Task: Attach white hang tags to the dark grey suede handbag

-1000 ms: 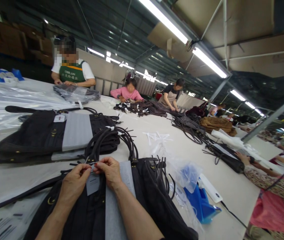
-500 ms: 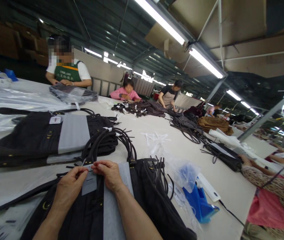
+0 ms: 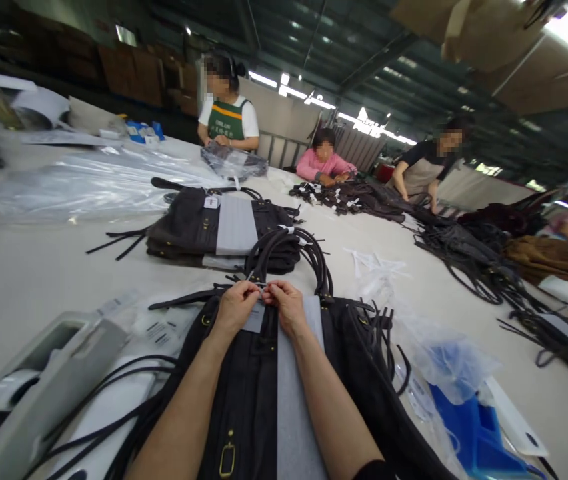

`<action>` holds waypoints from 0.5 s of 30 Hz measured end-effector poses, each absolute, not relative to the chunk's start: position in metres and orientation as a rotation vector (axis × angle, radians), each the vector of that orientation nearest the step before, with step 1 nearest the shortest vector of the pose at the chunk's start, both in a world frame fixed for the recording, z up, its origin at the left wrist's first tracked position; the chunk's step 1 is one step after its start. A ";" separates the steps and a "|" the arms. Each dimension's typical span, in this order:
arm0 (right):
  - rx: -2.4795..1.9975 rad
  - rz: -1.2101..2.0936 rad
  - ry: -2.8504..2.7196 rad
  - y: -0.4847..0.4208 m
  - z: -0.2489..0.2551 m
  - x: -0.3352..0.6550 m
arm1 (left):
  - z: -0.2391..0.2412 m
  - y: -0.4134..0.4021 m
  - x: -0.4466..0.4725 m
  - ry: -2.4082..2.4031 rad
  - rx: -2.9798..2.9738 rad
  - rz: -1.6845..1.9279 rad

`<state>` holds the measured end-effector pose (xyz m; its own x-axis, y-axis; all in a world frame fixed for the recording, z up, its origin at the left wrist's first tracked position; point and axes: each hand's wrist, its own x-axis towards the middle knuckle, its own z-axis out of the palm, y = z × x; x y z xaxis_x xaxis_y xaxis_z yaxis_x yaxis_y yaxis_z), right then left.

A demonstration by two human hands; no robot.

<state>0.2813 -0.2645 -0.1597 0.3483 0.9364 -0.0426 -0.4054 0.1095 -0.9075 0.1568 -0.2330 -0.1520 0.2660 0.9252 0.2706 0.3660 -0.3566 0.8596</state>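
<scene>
Both hands, left hand [image 3: 235,308] and right hand [image 3: 288,308], pinch a grey hang tag [image 3: 255,319] at the far edge of a near dark handbag [image 3: 244,400]; the tag has risen toward the handles [image 3: 289,257] since a second ago.

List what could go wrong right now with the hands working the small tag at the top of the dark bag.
1. Both hands, left hand and right hand, pinch the grey tag by its top edge; a hard pull might tear it.
2. Loose cords beside the dark bag could tangle in the handles.
3. The blue holder sits close by; a bump may shift it.
</scene>
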 end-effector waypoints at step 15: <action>-1.095 1.102 -0.792 -0.267 -0.157 0.277 | -0.150 -0.235 0.158 1.237 1.856 1.041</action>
